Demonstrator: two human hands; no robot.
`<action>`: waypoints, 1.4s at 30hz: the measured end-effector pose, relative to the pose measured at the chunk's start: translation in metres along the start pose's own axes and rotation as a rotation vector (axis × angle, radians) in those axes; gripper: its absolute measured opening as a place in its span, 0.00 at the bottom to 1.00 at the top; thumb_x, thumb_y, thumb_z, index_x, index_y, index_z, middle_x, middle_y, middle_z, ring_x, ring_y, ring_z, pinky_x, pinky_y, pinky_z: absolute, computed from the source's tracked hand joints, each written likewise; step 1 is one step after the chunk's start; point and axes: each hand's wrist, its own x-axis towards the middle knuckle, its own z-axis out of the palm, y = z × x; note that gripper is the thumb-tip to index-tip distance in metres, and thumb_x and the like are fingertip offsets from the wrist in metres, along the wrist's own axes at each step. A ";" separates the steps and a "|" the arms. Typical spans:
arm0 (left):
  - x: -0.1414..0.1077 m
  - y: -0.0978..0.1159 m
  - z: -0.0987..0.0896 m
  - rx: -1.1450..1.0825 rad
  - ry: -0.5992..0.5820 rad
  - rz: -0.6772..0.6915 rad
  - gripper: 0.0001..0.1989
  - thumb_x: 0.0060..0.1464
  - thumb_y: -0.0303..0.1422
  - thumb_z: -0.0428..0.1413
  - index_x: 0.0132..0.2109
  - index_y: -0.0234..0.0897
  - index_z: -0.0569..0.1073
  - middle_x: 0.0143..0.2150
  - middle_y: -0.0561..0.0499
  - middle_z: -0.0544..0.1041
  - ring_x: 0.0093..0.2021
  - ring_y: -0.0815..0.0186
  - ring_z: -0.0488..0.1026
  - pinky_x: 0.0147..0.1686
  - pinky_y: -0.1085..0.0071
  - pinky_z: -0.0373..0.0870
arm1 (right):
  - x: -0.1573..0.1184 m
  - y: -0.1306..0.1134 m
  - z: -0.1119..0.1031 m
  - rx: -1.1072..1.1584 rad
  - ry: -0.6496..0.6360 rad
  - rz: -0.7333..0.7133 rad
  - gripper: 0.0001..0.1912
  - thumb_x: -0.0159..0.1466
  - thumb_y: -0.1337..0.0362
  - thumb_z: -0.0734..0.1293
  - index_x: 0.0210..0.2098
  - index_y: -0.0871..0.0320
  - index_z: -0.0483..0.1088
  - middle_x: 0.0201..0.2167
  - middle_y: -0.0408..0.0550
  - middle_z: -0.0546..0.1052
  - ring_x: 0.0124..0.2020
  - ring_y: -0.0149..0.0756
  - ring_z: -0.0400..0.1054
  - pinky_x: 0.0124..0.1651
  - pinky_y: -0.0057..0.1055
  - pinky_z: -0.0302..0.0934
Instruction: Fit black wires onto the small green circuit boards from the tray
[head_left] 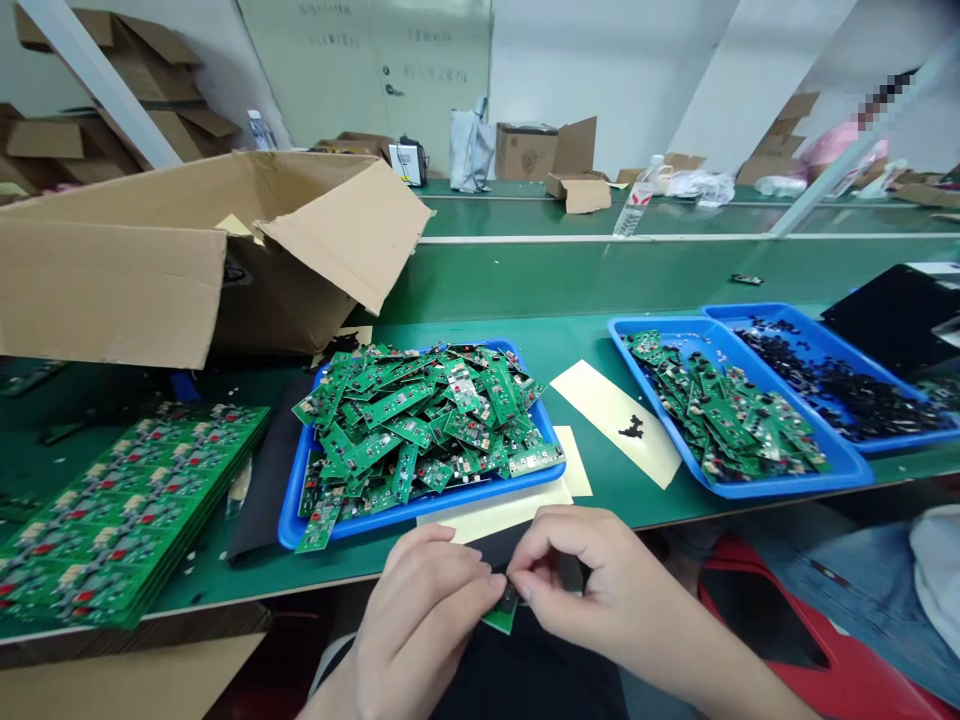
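Small green circuit board (501, 618), seemingly tilted, mid-air.

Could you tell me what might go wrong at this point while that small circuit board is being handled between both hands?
1. The small circuit board is pinched by the left hand and right hand below the table's edge; a slip would likely drop it into the lap.
2. The blue tray is heaped, and one board hangs over its front rim, so it could slide off.
3. The small black part under the fingertips could be lost.
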 end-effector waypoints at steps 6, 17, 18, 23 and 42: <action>0.005 0.004 -0.002 0.012 0.053 0.019 0.08 0.59 0.24 0.50 0.39 0.37 0.74 0.29 0.53 0.78 0.33 0.69 0.76 0.41 0.67 0.74 | 0.000 -0.002 0.000 0.074 -0.005 0.041 0.06 0.54 0.73 0.63 0.23 0.59 0.69 0.19 0.39 0.68 0.21 0.27 0.63 0.24 0.21 0.59; 0.014 0.001 -0.003 -0.374 0.071 -0.075 0.05 0.60 0.26 0.50 0.37 0.38 0.69 0.32 0.51 0.76 0.34 0.69 0.76 0.45 0.67 0.73 | 0.002 -0.006 -0.005 0.281 -0.132 0.139 0.03 0.54 0.71 0.66 0.25 0.60 0.72 0.21 0.40 0.70 0.22 0.26 0.62 0.23 0.20 0.57; 0.013 0.001 -0.003 -0.438 0.068 -0.106 0.05 0.60 0.27 0.51 0.36 0.38 0.70 0.33 0.51 0.75 0.36 0.69 0.75 0.45 0.68 0.73 | 0.002 -0.006 -0.004 0.294 -0.133 0.125 0.03 0.54 0.71 0.67 0.26 0.60 0.73 0.22 0.41 0.70 0.22 0.26 0.62 0.24 0.21 0.57; 0.016 0.004 0.006 -0.977 0.218 -0.401 0.06 0.51 0.30 0.61 0.36 0.42 0.72 0.32 0.55 0.70 0.34 0.71 0.72 0.43 0.68 0.74 | 0.003 -0.005 0.012 0.437 -0.021 -0.029 0.08 0.59 0.60 0.69 0.29 0.58 0.78 0.22 0.42 0.70 0.23 0.28 0.63 0.24 0.23 0.59; 0.017 0.004 0.012 -0.459 0.314 -0.510 0.20 0.54 0.26 0.57 0.53 0.51 0.71 0.41 0.54 0.75 0.41 0.72 0.73 0.41 0.83 0.72 | 0.018 0.005 0.042 -0.049 0.490 -0.425 0.13 0.64 0.73 0.62 0.45 0.57 0.73 0.29 0.46 0.72 0.28 0.31 0.67 0.31 0.25 0.65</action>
